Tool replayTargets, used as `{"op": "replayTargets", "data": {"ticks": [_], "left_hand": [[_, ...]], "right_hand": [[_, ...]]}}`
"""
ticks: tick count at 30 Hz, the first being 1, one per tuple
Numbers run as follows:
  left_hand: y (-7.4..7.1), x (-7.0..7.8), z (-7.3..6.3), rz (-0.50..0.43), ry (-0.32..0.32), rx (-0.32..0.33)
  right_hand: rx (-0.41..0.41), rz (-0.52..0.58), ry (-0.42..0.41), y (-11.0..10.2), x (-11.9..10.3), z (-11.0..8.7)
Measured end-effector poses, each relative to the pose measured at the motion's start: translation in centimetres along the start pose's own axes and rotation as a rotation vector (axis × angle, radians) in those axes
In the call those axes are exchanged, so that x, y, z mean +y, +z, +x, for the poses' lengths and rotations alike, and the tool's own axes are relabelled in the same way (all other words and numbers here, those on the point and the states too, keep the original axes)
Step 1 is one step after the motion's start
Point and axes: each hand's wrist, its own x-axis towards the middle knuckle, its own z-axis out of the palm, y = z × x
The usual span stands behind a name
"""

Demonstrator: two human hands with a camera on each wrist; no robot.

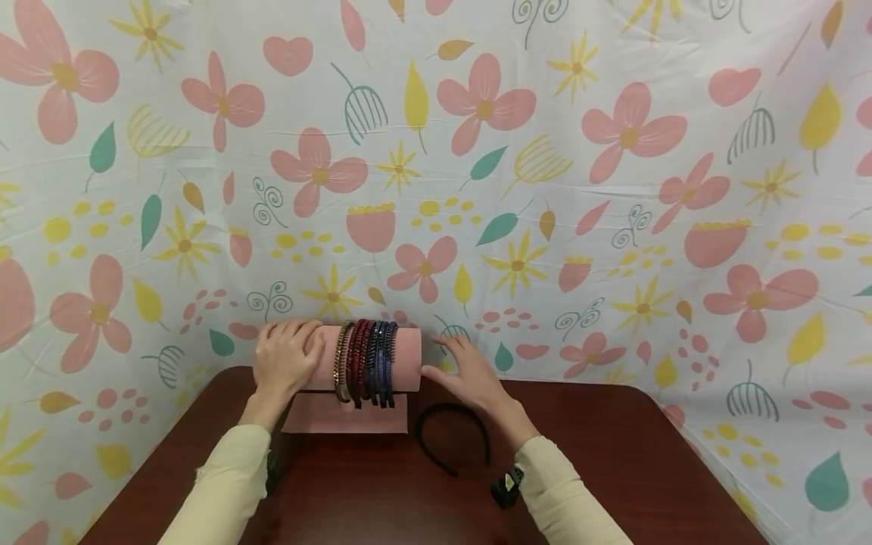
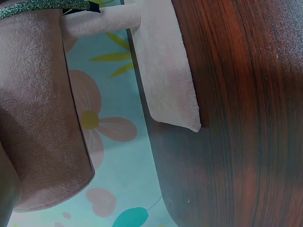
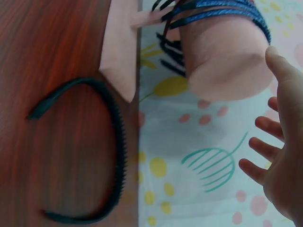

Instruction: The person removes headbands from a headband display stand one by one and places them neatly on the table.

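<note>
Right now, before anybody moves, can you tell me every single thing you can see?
Display stand: 1, pink, toward the back of the table
Headbands: several, too tightly packed to count surely, gold, dark red and blue, around the stand's roll
Loose headband: 1, black, on the table right of the stand
Table: 1, dark reddish brown, under the stand
Patterned sheet: white with pink, yellow and green shapes, behind the table
Wrist devices: 2, dark, one at each wrist
Sleeves: 2, cream, on the forearms
Left hand: 1, bare, on the roll's left end
Right hand: 1, bare, by the roll's right end
</note>
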Motion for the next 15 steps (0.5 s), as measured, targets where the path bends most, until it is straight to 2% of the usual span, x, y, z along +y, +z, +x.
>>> {"op": "replayTargets", "data": {"ticks": [5, 9, 15], "left_hand": [[0.1, 0.0, 0.1, -0.004, 0.022, 0.015], [0.2, 0.0, 0.1, -0.005, 0.046, -0.009], [0.2, -0.5, -0.2, 0.017, 0.065, -0.007]], "right_hand": [[0.026, -0.010, -0.051, -0.3, -1.2, 0.7], [0.031, -0.067, -0.091, -0.4, -2.2, 1.1], [0.006, -0.136, -0.138, 0.0, -3.9, 2.3]]}}
